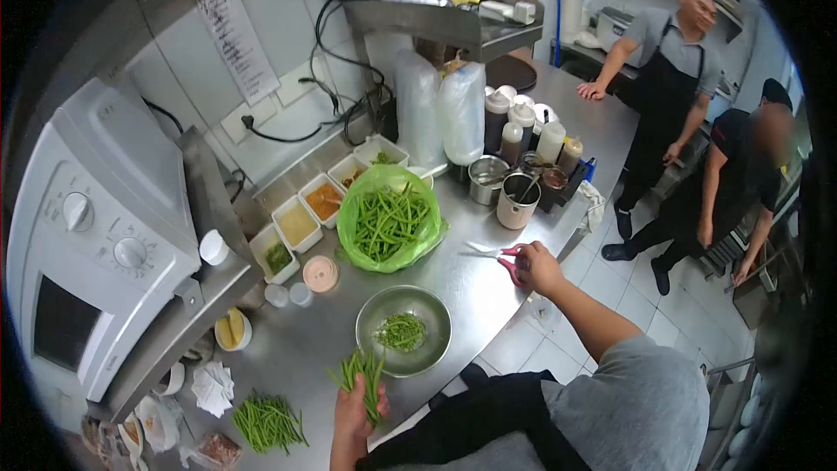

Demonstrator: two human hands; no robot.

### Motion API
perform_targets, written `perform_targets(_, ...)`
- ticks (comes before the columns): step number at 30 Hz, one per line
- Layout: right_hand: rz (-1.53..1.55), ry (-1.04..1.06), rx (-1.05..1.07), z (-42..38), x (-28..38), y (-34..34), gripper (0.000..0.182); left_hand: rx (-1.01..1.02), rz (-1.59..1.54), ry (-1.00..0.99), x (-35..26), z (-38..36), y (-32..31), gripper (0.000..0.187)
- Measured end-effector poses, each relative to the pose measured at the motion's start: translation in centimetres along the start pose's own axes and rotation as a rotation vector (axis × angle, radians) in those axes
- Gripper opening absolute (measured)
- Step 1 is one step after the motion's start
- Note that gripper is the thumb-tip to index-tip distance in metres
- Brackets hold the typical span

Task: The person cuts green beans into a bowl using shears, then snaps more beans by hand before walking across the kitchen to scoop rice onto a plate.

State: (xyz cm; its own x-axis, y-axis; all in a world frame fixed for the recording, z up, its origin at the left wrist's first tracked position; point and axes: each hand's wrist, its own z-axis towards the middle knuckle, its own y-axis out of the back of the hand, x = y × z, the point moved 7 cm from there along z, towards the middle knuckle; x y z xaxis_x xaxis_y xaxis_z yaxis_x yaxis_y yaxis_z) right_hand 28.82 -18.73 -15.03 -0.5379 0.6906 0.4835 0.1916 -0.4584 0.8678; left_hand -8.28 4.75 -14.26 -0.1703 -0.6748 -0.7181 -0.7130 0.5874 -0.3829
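My left hand (352, 412) is closed round a bunch of green beans (359, 372), held upright beside the near left of a steel bowl (364, 342). Cut bean pieces (401, 331) lie in the bottom of that bowl. Over to the right, my right hand (540, 270) grips red-handled scissors (506, 255), whose blades point left over the steel counter (471, 292). Behind the bowl, a green plastic bag (347, 235) stands open, full of whole green beans (390, 220). Another pile of beans (266, 423) rests on the counter left of my left hand.
White tubs of ingredients (296, 225) line the wall side. Sauce bottles (523, 122), a steel pot (486, 176) and a beige container (516, 209) crowd the back right. A microwave (109, 244) sits on a shelf at left. Two people (667, 78) stand beyond the counter.
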Motion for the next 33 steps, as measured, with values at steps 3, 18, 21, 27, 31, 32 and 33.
perform_targets(3, -0.047, -0.098, 0.037, 0.9, -1.6, 0.5, 0.043, 0.086, 0.019, -0.087, -1.5, 1.6, -3.2, 0.037)
perform_targets(18, 0.105, 0.170, 0.425, 1.0, -2.9, 0.2, 0.018, -0.128, -0.158, -0.359, -3.9, 2.4, -8.8, 0.024)
perform_targets(21, 0.688, 0.100, 0.719, -2.0, 1.6, 0.5, 0.018, -0.198, -0.106, -0.431, -3.9, 1.6, -9.0, 0.025)
perform_targets(27, 0.815, 0.200, 1.114, -5.6, 10.5, 0.4, 0.030, -0.374, 0.005, -0.488, -3.1, 0.1, -8.6, 0.020)
perform_targets(31, 0.737, 0.130, 1.178, -5.7, 11.9, -0.9, 0.032, -0.463, 0.219, -0.566, -2.2, -0.5, -7.9, 0.020)
perform_targets(32, 0.715, 0.124, 1.196, -5.7, 12.1, -1.2, 0.032, -0.472, 0.270, -0.598, -2.0, -0.5, -7.7, 0.021)
perform_targets(33, 0.710, 0.114, 1.204, -5.8, 12.1, -1.8, 0.032, -0.498, 0.311, -0.579, -1.7, -0.3, -7.4, 0.021)
